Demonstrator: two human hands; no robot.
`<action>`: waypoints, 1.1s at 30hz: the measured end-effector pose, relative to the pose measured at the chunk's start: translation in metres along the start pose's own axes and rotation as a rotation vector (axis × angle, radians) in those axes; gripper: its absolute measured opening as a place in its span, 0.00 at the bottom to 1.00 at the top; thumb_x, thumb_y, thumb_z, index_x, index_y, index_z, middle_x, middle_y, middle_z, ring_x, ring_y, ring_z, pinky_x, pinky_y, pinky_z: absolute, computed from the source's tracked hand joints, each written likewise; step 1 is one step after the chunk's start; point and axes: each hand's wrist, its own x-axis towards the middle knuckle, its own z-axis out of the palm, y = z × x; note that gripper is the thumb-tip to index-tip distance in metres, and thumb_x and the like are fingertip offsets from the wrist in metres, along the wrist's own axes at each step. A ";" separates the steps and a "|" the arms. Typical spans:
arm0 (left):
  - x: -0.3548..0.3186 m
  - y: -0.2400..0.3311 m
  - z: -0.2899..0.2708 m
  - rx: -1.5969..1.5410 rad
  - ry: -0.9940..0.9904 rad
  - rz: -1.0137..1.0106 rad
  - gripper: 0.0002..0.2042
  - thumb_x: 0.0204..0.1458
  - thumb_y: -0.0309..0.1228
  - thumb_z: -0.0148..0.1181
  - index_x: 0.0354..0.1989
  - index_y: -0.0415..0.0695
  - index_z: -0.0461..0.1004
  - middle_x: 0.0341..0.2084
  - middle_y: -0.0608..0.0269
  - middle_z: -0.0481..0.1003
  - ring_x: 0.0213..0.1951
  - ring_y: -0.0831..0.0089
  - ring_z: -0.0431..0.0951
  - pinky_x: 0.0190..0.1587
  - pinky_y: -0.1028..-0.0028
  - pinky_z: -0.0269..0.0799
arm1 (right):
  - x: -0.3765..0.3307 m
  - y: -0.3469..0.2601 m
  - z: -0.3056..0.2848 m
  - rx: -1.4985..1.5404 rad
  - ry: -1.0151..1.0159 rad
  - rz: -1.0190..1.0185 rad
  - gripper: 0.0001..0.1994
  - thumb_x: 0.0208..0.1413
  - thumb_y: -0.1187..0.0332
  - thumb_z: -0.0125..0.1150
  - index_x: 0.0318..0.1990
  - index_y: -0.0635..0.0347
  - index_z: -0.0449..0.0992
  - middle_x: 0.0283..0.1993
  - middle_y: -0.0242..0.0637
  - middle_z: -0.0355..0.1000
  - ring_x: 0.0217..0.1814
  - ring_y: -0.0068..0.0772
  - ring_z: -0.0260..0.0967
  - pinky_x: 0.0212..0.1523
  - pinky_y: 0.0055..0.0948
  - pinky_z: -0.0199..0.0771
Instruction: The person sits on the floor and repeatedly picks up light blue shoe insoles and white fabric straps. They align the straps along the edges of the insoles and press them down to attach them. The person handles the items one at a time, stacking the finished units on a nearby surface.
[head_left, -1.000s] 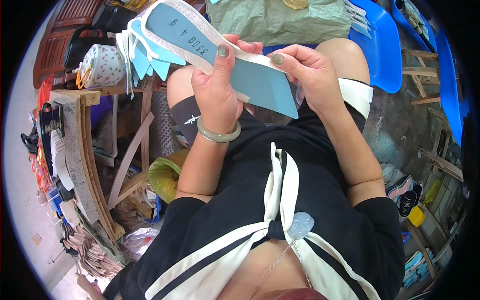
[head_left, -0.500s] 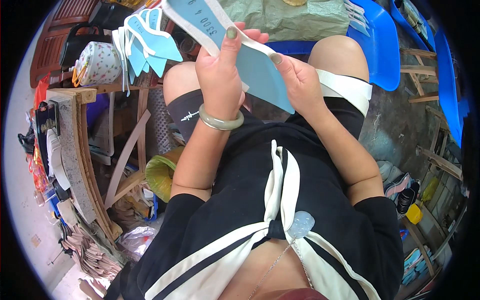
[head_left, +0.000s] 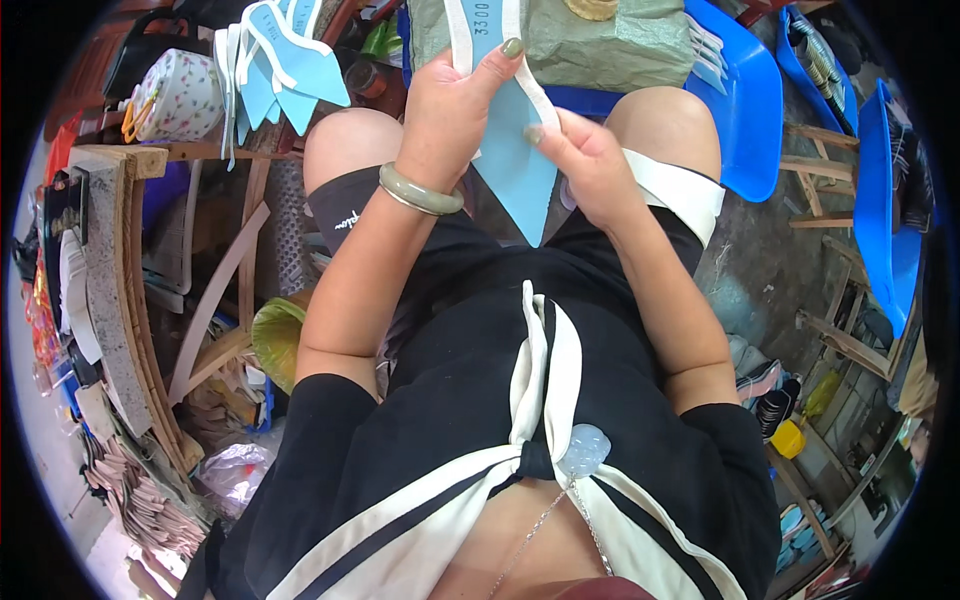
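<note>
A light blue insole-shaped piece [head_left: 515,165] with a white strip along its edges is held up over my lap. Its pointed end hangs down toward me, and its far end runs out at the top of the picture. My left hand [head_left: 450,115] grips the middle from the left, thumb across the blue face and fingers hidden behind. On the right edge, my right hand [head_left: 592,168] pinches the white strip with thumb and fingers. Several similar blue pieces [head_left: 290,75] with white edging lie fanned out at the upper left.
Beyond my knees is a green-grey sack-covered surface [head_left: 560,55], with a blue plastic tray [head_left: 752,130] beside it. More blue trays [head_left: 885,240] stand at the right on wooden racks. A flowered white container [head_left: 180,100] and a wooden-edged bench [head_left: 125,290] are at left.
The blue piece has turned so its tip points more directly toward me. My right hand has shifted down along its edge. The whole view has moved slightly.
</note>
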 end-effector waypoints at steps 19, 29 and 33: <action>0.022 0.034 -0.032 -0.201 -0.483 -0.278 0.22 0.61 0.42 0.50 0.55 0.38 0.64 0.43 0.51 0.76 0.44 0.67 0.78 0.46 0.71 0.75 | -0.003 0.044 0.013 0.152 -0.047 0.104 0.14 0.62 0.61 0.54 0.45 0.64 0.74 0.38 0.30 0.75 0.39 0.20 0.72 0.41 0.21 0.71; 0.016 0.069 -0.020 0.501 -0.761 -0.337 0.17 0.61 0.44 0.50 0.36 0.41 0.71 0.22 0.66 0.74 0.22 0.80 0.75 0.28 0.79 0.73 | 0.059 -0.107 -0.045 -0.902 -0.336 -0.249 0.17 0.61 0.55 0.52 0.48 0.57 0.77 0.32 0.34 0.75 0.35 0.25 0.72 0.34 0.26 0.70; 0.018 0.073 -0.016 0.491 -0.798 -0.373 0.17 0.62 0.44 0.49 0.36 0.41 0.71 0.23 0.65 0.74 0.22 0.80 0.76 0.28 0.79 0.73 | 0.069 -0.097 -0.052 -1.158 -0.360 -0.758 0.14 0.63 0.61 0.49 0.44 0.58 0.78 0.27 0.29 0.74 0.27 0.23 0.68 0.29 0.24 0.68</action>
